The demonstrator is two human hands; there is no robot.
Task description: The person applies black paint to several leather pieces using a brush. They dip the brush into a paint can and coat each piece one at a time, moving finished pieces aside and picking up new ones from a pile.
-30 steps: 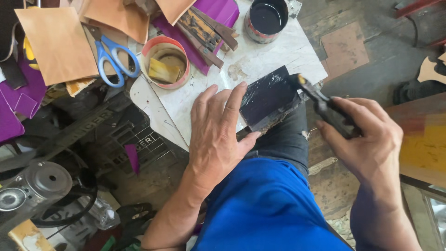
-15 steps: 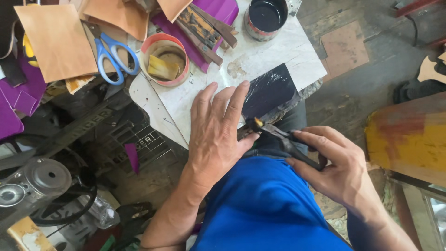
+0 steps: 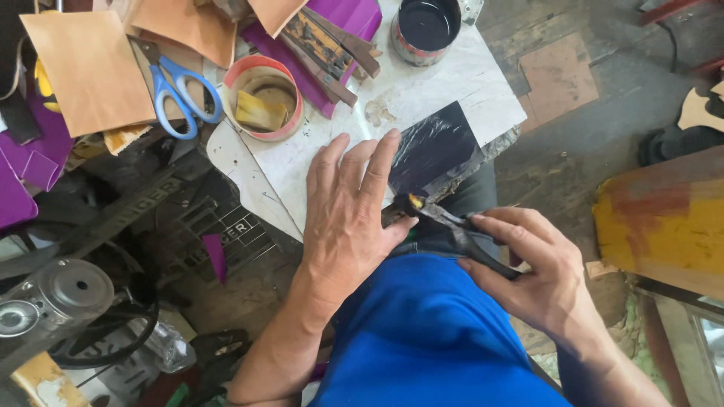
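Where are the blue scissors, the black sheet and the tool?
Blue scissors (image 3: 179, 94), head view, on a blue handle loop.
Black sheet (image 3: 437, 147), head view, on its shiny middle.
Tool (image 3: 452, 222), head view, on its dark shaft.

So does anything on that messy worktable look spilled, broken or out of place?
The white slab has a rough, chipped edge near the dark leather piece, which overhangs it, pinned by the left hand. A brownish stain marks the slab. The right hand holds a dark tool at the leather's edge.
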